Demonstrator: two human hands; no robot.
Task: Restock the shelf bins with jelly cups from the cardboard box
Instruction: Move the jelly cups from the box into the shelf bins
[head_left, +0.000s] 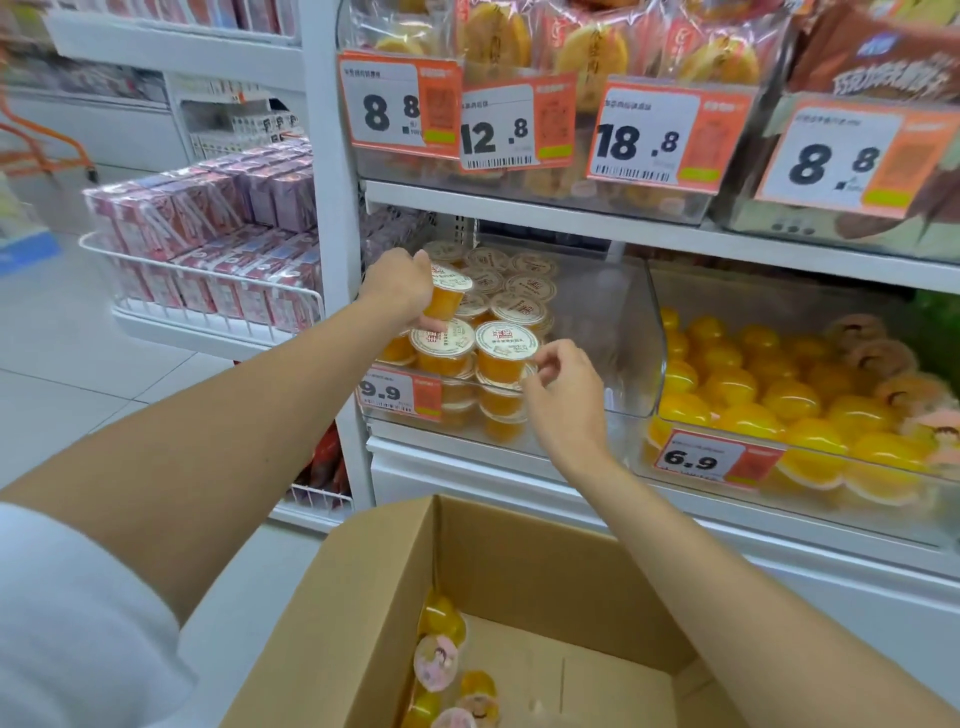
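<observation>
In the clear bin (613, 322) on the middle shelf, the left hand (397, 283) grips a jelly cup (451, 296) to seat it on the stack, the right hand (563, 387) pinches the rim of the front cup (506, 353), likely squaring the row, above the cardboard box (519, 561).

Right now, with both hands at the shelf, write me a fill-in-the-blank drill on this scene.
The left hand grips a jelly cup over the clear bin tagged ____.
The neighbouring bin of yellow jellies is tagged ____.
The right hand pinches the front cup, with the cardboard box ____ it.
Missing: 9.9; 6.9; below.
</observation>
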